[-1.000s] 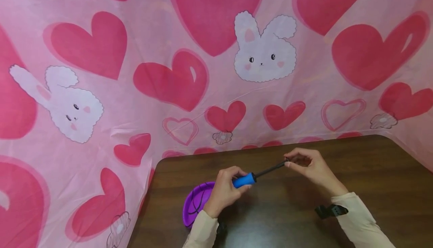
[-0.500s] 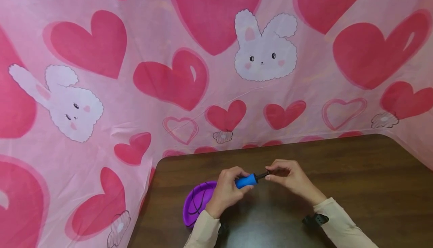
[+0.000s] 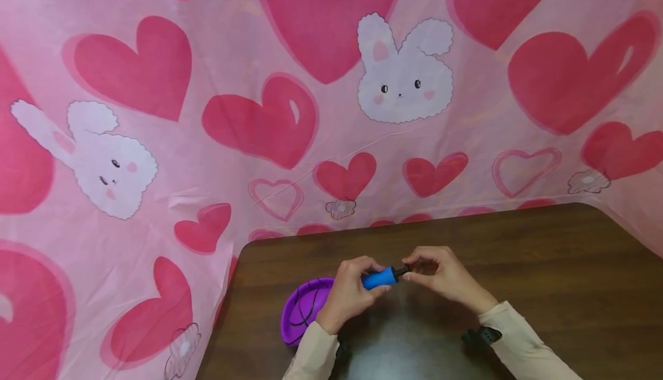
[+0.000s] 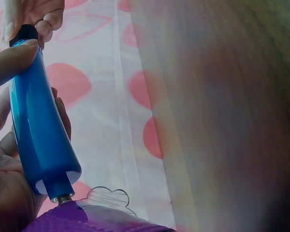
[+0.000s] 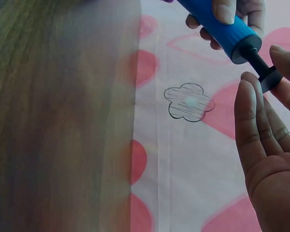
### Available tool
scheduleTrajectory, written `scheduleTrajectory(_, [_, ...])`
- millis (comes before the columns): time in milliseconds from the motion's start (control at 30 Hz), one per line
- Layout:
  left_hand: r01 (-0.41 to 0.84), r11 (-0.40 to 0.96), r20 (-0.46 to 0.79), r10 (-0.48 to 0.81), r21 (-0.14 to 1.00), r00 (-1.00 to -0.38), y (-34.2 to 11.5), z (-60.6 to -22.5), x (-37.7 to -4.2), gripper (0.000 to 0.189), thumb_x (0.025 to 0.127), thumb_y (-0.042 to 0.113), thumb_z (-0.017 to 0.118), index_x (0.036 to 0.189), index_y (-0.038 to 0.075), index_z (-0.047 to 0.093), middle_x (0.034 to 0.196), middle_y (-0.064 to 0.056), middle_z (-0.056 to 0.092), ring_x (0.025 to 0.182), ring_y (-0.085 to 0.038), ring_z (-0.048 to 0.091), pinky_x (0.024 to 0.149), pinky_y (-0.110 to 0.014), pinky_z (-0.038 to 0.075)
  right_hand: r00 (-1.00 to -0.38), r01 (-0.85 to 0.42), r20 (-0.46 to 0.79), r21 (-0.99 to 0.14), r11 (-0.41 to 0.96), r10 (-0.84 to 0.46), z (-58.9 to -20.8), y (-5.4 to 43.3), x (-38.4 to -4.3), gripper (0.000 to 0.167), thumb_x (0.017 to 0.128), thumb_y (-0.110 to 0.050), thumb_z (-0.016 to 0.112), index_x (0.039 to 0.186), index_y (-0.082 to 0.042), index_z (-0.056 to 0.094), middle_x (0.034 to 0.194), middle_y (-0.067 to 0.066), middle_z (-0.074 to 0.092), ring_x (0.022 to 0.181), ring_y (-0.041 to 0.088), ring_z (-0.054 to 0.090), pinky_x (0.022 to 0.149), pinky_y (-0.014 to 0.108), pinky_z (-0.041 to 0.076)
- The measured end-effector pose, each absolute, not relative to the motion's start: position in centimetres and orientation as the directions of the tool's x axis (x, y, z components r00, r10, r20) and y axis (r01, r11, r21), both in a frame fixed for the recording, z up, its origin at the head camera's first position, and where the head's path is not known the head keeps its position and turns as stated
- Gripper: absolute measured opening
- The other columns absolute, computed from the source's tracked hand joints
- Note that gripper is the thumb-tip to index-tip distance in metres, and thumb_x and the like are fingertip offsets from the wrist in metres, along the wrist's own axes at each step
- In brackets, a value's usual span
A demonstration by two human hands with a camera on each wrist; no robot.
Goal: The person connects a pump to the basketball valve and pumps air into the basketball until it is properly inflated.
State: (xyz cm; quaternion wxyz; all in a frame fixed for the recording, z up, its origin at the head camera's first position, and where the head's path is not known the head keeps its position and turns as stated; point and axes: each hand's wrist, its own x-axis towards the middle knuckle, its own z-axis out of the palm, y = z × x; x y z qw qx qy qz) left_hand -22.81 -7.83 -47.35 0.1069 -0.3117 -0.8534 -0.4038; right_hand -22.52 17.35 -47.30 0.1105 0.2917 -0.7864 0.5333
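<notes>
The left hand [image 3: 346, 292] grips the blue pump [image 3: 379, 277], thumb on the barrel and fingers curled round its far side. The right hand [image 3: 448, 273] pinches the black handle [image 5: 269, 79] between thumb and fingers, a short stretch of rod [image 5: 255, 59] showing. The pump slants above the brown table [image 3: 549, 259] — its metal needle [image 4: 64, 198] meets the purple ball [image 3: 305, 314], caved in like a bowl, partly behind the left hand.

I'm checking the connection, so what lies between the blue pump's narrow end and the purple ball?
A short silvery metal piece lies between the blue pump and the purple ball, as the left wrist view shows.
</notes>
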Motion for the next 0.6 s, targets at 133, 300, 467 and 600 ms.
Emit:
scheduleTrajectory(133, [0.631,0.479,0.453,0.443,0.61,-0.774,-7.9,-47.3,-22.9,0.028,0.078,0.021,0.093,0.101,0.015,0.076,0.098,0.002,0.079,0.087,-0.005,0.07,0.085,-0.027,0.061,-0.804,-0.583,0.494,-0.766,0.272,-0.332,-46.8,18.3,-22.6,0.026,0.083,-0.001,0.085,0.105,-0.014,0.077,0.092,0.004,0.077,0.075,0.009,0.07,0.071,0.026,0.062])
scheduleTrajectory(300, [0.624,0.481,0.454,0.43,0.616,-0.78,-8.1,-47.2,-22.9,0.028,0.079,0.021,0.092,0.1,0.014,0.076,0.1,0.001,0.079,0.087,-0.006,0.07,0.084,-0.027,0.061,-0.803,-0.593,0.522,-0.754,0.284,-0.289,-45.9,20.3,-22.6,0.027,0.083,0.003,0.083,0.105,-0.012,0.077,0.091,0.001,0.076,0.075,0.009,0.069,0.07,0.024,0.06])
scheduleTrajectory(467, [0.606,0.485,0.443,0.417,0.63,-0.794,-8.4,-47.0,-23.0,0.028,0.079,0.021,0.092,0.102,0.014,0.076,0.102,0.0,0.079,0.088,-0.007,0.07,0.085,-0.027,0.061,-0.826,-0.562,0.506,-0.772,0.297,-0.249,-44.9,22.3,-22.7,0.024,0.085,0.006,0.079,0.104,-0.009,0.076,0.089,-0.007,0.076,0.075,0.009,0.069,0.068,0.024,0.059])
scheduleTrajectory(600, [0.595,0.49,0.433,0.411,0.637,-0.802,-8.6,-46.9,-23.1,0.027,0.08,0.019,0.092,0.102,0.014,0.076,0.102,0.001,0.079,0.089,-0.007,0.07,0.085,-0.028,0.061,-0.842,-0.538,0.48,-0.786,0.305,-0.247,-44.3,23.3,-22.8,0.021,0.087,0.005,0.078,0.105,-0.006,0.076,0.09,-0.01,0.077,0.075,0.01,0.069,0.066,0.025,0.059])
